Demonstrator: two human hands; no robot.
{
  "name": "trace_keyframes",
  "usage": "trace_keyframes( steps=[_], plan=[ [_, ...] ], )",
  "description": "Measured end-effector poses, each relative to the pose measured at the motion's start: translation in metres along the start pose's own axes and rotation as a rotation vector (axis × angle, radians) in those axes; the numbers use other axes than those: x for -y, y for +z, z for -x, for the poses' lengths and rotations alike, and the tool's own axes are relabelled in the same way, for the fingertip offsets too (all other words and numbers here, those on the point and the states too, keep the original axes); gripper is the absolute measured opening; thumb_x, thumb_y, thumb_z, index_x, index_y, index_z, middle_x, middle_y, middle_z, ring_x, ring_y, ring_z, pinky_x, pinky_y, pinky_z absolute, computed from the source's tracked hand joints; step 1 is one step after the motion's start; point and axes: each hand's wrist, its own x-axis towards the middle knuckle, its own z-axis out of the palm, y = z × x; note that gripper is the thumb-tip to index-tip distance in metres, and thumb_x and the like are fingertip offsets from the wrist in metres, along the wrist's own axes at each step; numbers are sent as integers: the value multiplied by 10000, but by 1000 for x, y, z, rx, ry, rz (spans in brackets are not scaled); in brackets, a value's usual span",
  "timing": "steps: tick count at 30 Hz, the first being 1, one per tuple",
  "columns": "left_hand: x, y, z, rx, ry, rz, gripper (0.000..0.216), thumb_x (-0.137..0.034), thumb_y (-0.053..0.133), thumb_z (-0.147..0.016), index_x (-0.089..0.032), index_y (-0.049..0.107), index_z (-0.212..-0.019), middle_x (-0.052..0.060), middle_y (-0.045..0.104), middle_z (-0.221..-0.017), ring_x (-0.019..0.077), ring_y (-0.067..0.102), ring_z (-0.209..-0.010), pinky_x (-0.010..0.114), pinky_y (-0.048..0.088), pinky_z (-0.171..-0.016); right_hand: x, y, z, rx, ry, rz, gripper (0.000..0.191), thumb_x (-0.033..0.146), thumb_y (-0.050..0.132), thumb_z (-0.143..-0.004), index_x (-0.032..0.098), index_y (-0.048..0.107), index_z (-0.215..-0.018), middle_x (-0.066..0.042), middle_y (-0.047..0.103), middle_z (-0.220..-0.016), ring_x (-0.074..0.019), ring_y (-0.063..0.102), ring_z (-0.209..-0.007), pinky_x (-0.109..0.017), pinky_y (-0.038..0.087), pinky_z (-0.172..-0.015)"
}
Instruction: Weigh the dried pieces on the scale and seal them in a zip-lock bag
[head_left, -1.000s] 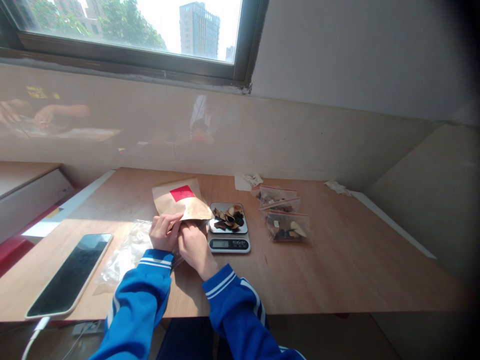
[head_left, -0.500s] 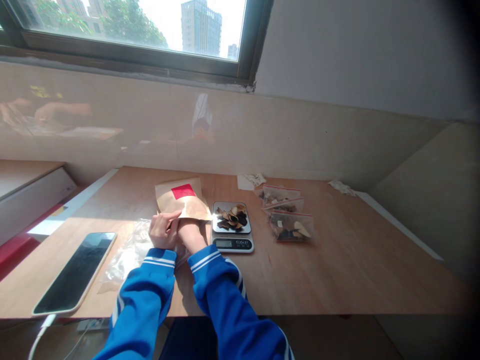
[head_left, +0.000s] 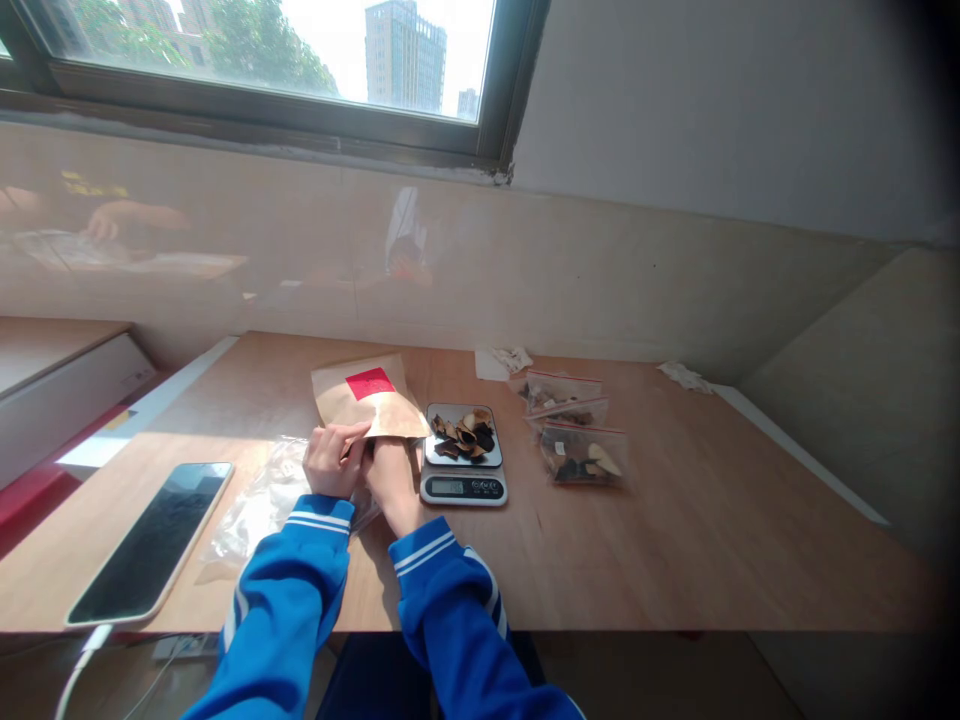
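Left hand [head_left: 330,462] curled, fingers closed on the near left edge of a brown paper bag [head_left: 397,415]. Right hand [head_left: 390,475] pushed into the bag's mouth, fingers hidden, so can't tell whether apart, together or clamped on something. Bag on the wooden table [head_left: 660,530], mouth toward six o'clock, with a red label [head_left: 370,383] on top. Both wrists in blue sleeves [head_left: 292,580] with white stripes, reaching in from six o'clock. Just beside the bag, at four o'clock: a small kitchen scale [head_left: 463,474], with a heap of dry, curly, brown and black bits [head_left: 465,437] on its plate. Between seven and eight, near the left hand: a crinkly clear plastic bag [head_left: 251,515]. Farther out at eight: a big phone [head_left: 154,545], dark screen up, with a white cable [head_left: 79,660] plugged in. At three, past the scale: see-through zip bags [head_left: 583,455] with dark and pale bits inside. Between two and three: crumpled tissue [head_left: 514,358]. At twelve: a shiny wall [head_left: 600,280]. Higher up, at eleven: a window [head_left: 300,100], with green trees [head_left: 255,50] and a tall building [head_left: 405,55] outside.
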Motion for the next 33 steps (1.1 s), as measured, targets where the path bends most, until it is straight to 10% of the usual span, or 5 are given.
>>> trace_keyframes(
  steps=[13, 25, 33],
  plan=[
    [6, 3, 4, 33, -81, -66, 144, -267, 588, -842, -231, 718, -893, 42, 708, -819, 198, 550, -729, 327, 416, -728, -18, -57, 51, -24, -163, -26, 292, 236, 492, -918, 203, 544, -1204, -70, 663, -1016, -199, 625, -917, -352, 529, -845],
    [13, 11, -1, 221, -589, -239, 184, -178, 549, -776, -249, 666, -899, 66, 671, -1069, 302, 522, -1053, 464, 302, -901, -79, -130, 61, -424, 37, 41, 351, 209, 453, -911, 184, 515, -1256, -106, 631, -1143, -197, 605, -1035, -374, 506, -891],
    [20, 13, 3, 238, -601, -219, 201, -166, 550, -769, -230, 669, -918, 73, 658, -1088, 323, 481, -1082, 504, 323, -919, -74, -135, 67, -337, 89, 174, 228, 219, 396, -925, 189, 616, -979, -55, 626, -885, -198, 556, -828, -350, 430, -793]
  ],
)
